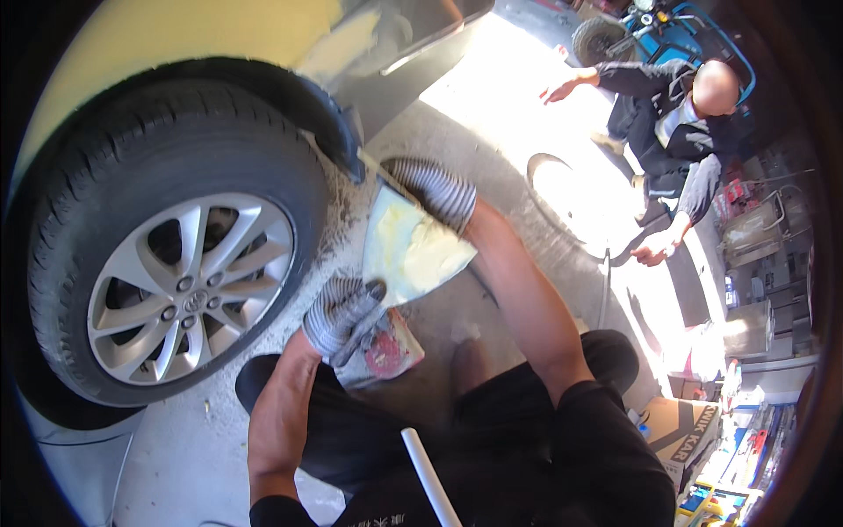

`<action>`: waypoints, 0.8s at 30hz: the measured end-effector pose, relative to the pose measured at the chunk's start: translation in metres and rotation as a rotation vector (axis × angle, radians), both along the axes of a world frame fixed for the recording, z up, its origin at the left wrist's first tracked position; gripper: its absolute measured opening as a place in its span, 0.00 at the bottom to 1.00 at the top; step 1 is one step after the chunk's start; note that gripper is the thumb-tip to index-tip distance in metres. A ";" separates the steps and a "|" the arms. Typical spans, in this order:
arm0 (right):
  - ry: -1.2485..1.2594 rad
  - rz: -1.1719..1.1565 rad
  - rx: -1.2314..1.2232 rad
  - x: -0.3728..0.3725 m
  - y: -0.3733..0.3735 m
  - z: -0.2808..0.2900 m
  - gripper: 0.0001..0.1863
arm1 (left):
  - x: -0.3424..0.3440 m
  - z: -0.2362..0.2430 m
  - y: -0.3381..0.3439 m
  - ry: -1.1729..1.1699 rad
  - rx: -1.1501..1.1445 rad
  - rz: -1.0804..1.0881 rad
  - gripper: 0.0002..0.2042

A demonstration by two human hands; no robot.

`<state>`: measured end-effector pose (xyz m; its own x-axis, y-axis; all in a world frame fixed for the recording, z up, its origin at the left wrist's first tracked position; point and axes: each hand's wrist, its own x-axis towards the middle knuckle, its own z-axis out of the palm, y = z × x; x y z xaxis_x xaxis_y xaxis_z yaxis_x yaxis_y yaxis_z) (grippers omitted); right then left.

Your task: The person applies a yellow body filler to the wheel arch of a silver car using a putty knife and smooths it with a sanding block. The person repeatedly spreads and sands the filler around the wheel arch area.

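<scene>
My left hand [344,314], in a striped grey glove, grips the lower corner of a wide, pale spreader [414,250] smeared with creamy yellow paste. My right hand [428,189], gloved likewise, is closed on a thin, light strip-like tool [379,167] at the spreader's upper edge, beside the car's dark wheel-arch trim [347,145]. The car's yellow-patched panel [176,35] arches over a black tyre with a silver alloy wheel [191,290]. Below my left hand, a pale container with a red label [386,351] is partly hidden.
Another person [667,132] in dark clothes crouches at upper right, hands apart from mine. Behind them stands a blue wheeled vehicle [650,35]. A cardboard box [676,435] and cluttered tools [746,457] line the lower right. A round shape lies on the sunlit concrete floor [474,123].
</scene>
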<state>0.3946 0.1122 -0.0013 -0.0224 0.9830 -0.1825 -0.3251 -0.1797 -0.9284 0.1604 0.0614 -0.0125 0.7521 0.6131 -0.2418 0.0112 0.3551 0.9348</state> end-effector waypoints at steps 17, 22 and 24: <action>-0.669 -0.318 0.423 0.053 -0.019 0.067 0.19 | -0.011 -0.015 0.030 -0.152 0.060 0.300 0.20; -0.816 -0.406 0.496 0.014 -0.062 0.064 0.12 | 0.001 -0.012 0.019 -0.038 0.153 0.241 0.24; -0.818 -0.466 0.597 0.008 -0.063 0.056 0.10 | -0.002 -0.020 0.023 -0.008 0.192 0.199 0.24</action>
